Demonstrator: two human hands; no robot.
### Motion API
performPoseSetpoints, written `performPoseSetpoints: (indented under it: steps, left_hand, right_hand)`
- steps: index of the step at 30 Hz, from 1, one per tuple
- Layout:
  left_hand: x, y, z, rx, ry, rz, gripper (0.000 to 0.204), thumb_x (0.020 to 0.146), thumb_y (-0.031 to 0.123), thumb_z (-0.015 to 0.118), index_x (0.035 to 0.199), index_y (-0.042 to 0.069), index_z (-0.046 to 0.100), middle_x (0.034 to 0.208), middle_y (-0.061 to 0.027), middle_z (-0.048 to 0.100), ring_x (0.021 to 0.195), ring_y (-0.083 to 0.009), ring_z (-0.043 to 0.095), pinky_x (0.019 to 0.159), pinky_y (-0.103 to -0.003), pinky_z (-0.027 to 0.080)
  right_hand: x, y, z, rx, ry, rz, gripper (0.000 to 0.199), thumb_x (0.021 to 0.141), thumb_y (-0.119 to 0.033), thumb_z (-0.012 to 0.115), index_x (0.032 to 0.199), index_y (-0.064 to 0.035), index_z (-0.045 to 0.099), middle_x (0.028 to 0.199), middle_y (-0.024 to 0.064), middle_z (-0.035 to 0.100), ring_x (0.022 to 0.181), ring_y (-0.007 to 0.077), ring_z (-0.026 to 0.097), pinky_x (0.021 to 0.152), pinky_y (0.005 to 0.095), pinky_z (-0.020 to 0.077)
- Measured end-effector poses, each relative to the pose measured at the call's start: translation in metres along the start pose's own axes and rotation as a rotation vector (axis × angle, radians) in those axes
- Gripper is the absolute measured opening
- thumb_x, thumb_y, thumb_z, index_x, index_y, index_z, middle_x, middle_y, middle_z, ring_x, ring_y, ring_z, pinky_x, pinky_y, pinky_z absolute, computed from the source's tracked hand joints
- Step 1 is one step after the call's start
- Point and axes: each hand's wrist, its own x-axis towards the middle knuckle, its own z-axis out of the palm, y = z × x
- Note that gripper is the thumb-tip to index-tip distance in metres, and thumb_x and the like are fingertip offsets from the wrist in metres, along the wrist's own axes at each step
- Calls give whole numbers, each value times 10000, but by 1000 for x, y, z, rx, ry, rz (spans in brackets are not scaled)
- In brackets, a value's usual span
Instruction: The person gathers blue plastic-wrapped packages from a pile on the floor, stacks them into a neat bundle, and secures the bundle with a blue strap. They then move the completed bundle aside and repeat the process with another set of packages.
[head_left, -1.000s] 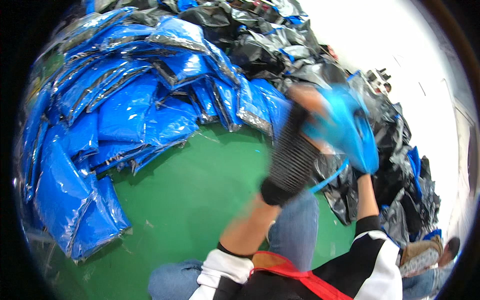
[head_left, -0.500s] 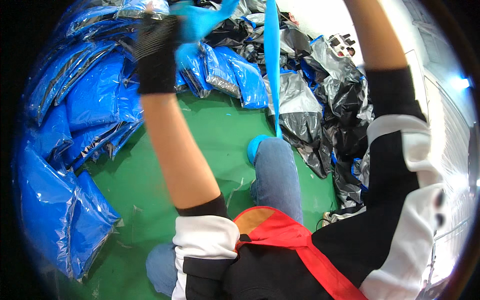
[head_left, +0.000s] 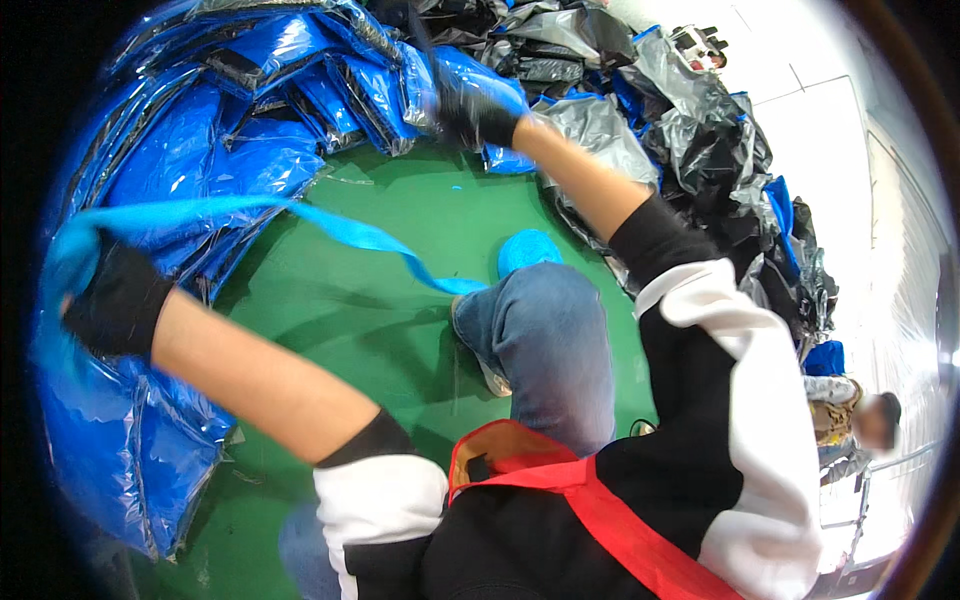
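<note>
My left hand [head_left: 115, 300], in a black glove, is out at the far left, closed on a light blue fabric strip [head_left: 350, 232]. A bunched part of the strip hangs around the fingers. From there the strip runs slackly right to my bent knee [head_left: 555, 335], where its end is hidden. Beyond the knee is a rounded light blue thing [head_left: 528, 250], partly covered. My right hand [head_left: 472, 112], also black-gloved, is ahead over the blue plastic-wrapped packs [head_left: 375, 105]. Motion smears its fingers. A thin dark streak rises beside it, too blurred to name.
Shiny blue packs [head_left: 85, 440] pile along the left and far side. Crumpled grey and black plastic sheeting [head_left: 700, 130] heaps at the right. The green floor [head_left: 370, 320] lies between them. Another person [head_left: 845, 420] is at the far right.
My left hand has swung from the top down to the far left, drawing the strip across. My right arm has come inward, bringing that hand into view over the packs.
</note>
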Motion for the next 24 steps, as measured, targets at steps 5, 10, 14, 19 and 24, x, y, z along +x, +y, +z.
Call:
performPoseSetpoints:
  steps: [5,10,14,19,24]
  left_hand:
    - [6,-3,-48,593,-20,211,411,826,383,553,1064,50,594,1104,-154,597,955,-285,592,842,-414,458]
    - [-2,30,-43,934,0,309,478,795,469,570,1035,59,624,1061,-159,620,903,-293,621,768,-417,496]
    - [-17,49,-32,1087,-8,278,534,769,538,583,1012,67,648,1027,-163,639,861,-299,643,709,-419,526]
    - [-31,43,-21,1026,-97,208,543,757,550,603,995,65,659,1002,-164,651,842,-299,654,686,-410,538]
    - [-36,23,-6,841,-113,289,460,773,450,627,993,46,641,1003,-162,646,871,-286,637,739,-383,512]
  right_hand:
    - [-65,171,151,-286,-117,761,574,556,-406,745,982,-34,647,856,193,639,759,294,617,715,379,504]
    - [-73,201,214,-112,367,412,524,755,-278,617,1225,-84,494,1180,177,542,1058,337,538,911,389,431]
    - [-148,224,191,-180,237,426,521,724,-181,588,1228,-106,481,1242,160,498,1090,344,497,920,406,418]
    - [-195,303,174,-705,-72,743,497,744,-227,568,1238,-220,514,1330,128,437,1154,339,465,939,450,394]
    - [-209,312,51,-468,478,1120,485,757,-386,578,1027,17,590,1084,249,579,1003,373,554,826,438,446]
